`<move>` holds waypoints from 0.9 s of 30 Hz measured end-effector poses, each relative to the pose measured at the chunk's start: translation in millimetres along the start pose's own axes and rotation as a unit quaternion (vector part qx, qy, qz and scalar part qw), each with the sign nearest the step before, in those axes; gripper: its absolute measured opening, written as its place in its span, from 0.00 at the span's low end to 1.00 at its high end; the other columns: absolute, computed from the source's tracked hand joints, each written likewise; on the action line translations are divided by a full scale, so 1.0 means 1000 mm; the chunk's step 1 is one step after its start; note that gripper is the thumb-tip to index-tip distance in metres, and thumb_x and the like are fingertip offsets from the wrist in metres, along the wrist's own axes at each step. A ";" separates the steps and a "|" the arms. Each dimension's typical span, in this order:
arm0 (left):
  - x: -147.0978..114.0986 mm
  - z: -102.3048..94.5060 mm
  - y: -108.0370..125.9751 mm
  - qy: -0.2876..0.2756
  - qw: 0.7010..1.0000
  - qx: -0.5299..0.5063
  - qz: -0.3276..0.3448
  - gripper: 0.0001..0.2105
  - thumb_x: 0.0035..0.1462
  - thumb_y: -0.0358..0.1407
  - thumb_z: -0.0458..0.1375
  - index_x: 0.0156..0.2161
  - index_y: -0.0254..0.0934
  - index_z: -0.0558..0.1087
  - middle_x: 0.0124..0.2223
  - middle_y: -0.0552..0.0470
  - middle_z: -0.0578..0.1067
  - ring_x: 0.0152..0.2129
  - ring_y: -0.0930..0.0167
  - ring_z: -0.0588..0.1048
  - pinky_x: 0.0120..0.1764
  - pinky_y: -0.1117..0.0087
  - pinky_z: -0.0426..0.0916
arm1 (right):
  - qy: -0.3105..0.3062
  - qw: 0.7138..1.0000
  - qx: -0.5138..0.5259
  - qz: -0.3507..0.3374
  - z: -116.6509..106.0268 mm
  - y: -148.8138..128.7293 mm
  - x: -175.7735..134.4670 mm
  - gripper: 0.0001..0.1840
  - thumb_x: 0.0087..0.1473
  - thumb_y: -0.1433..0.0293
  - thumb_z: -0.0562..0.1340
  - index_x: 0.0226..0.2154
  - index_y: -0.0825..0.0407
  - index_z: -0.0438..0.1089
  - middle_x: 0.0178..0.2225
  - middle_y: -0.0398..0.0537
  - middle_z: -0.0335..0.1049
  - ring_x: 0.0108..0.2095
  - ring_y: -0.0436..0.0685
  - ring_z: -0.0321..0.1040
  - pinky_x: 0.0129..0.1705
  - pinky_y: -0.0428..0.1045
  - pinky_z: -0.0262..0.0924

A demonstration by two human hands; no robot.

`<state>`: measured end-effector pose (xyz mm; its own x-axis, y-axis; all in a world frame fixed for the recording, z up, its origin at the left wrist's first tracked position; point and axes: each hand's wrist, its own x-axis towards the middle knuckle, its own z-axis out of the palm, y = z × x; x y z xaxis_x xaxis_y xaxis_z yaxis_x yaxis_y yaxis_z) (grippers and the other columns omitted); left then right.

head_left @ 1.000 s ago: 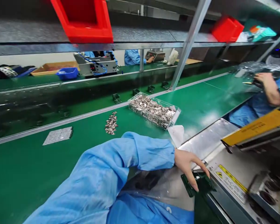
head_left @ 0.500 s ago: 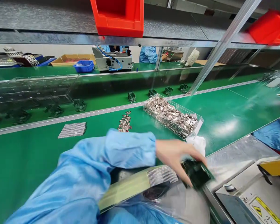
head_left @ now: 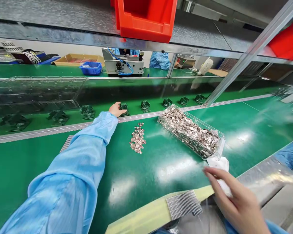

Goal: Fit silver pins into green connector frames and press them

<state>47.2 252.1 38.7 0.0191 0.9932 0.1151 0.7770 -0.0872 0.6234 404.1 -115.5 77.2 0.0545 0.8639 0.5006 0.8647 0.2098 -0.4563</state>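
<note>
On the belt beyond the metal strip, my left hand [head_left: 116, 109] has its fingers and thumb against a small green circuit board assembly [head_left: 124, 108]. Similar assemblies, such as one to its right [head_left: 145, 106], stand in a row along the belt. My right hand [head_left: 236, 200] is at the lower right, thumb and forefinger pinched together; motion blur hides whether a small part lies between the tips. Near it are a crumpled white wad [head_left: 219, 162] and a clear box [head_left: 221, 143] full of small metal parts. A loose pile of metal parts [head_left: 138, 139] lies on the green bench.
A grid of silver parts [head_left: 184, 204] rests on a yellowish strip [head_left: 136, 216] at the front edge. Another grid [head_left: 66, 143] is partly behind my left sleeve. A slanted metal post [head_left: 246, 55] and red bins [head_left: 146, 22] are above. Co-workers sit across the bench.
My left hand has moved from the lower right to the belt at the back with the circuit board assembly. My right hand has come into view at the lower right.
</note>
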 end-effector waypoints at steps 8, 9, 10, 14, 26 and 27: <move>-0.025 -0.076 -0.073 0.091 0.981 0.167 -0.044 0.28 0.55 0.43 0.60 0.59 0.35 0.66 0.69 0.34 0.51 0.67 0.43 0.43 0.62 0.36 0.43 | -0.259 0.959 -0.080 -0.080 0.167 -0.032 0.161 0.24 0.62 0.77 0.50 0.57 0.52 0.67 0.60 0.50 0.63 0.58 0.61 0.64 0.62 0.56 0.58; -0.028 -0.083 -0.083 0.082 0.977 0.187 -0.062 0.27 0.56 0.42 0.59 0.60 0.35 0.66 0.67 0.33 0.53 0.66 0.43 0.48 0.61 0.37 0.48 | -0.271 0.955 -0.089 -0.080 0.184 -0.036 0.175 0.26 0.61 0.79 0.51 0.59 0.52 0.65 0.63 0.50 0.59 0.59 0.61 0.62 0.64 0.56 0.55; -0.031 -0.089 -0.091 0.068 0.976 0.196 -0.071 0.27 0.57 0.41 0.58 0.60 0.35 0.66 0.65 0.32 0.56 0.63 0.44 0.54 0.60 0.40 0.54 | -0.285 0.950 -0.096 -0.079 0.199 -0.039 0.185 0.29 0.58 0.81 0.53 0.61 0.53 0.63 0.64 0.50 0.57 0.60 0.62 0.60 0.64 0.57 0.54; -0.033 -0.098 -0.101 0.036 0.981 0.185 -0.043 0.28 0.57 0.39 0.56 0.62 0.34 0.64 0.59 0.33 0.62 0.53 0.53 0.70 0.56 0.54 0.65 | -0.338 0.929 -0.135 -0.066 0.232 -0.044 0.203 0.30 0.54 0.82 0.61 0.59 0.54 0.65 0.62 0.54 0.60 0.60 0.66 0.59 0.61 0.60 0.57; -0.209 -0.061 -0.008 -0.066 0.962 0.123 0.232 0.25 0.57 0.53 0.57 0.57 0.47 0.69 0.49 0.47 0.72 0.41 0.62 0.76 0.43 0.62 0.73 | -0.404 0.887 -0.220 0.027 0.206 -0.031 0.179 0.10 0.63 0.66 0.62 0.42 0.55 0.71 0.43 0.50 0.71 0.42 0.55 0.71 0.45 0.54 0.68; -0.227 -0.054 -0.005 -0.072 0.961 0.140 0.229 0.25 0.57 0.52 0.56 0.58 0.48 0.68 0.50 0.47 0.72 0.42 0.61 0.76 0.41 0.61 0.74 | -0.410 0.885 -0.220 0.029 0.203 -0.032 0.175 0.10 0.63 0.65 0.62 0.41 0.56 0.71 0.41 0.49 0.72 0.40 0.55 0.71 0.43 0.54 0.69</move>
<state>4.4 23.2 51.2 0.4704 0.8581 0.2059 0.8051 -0.5129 0.2979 284.5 122.0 30.7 -0.1190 0.9467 -0.2992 0.9929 0.1113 -0.0425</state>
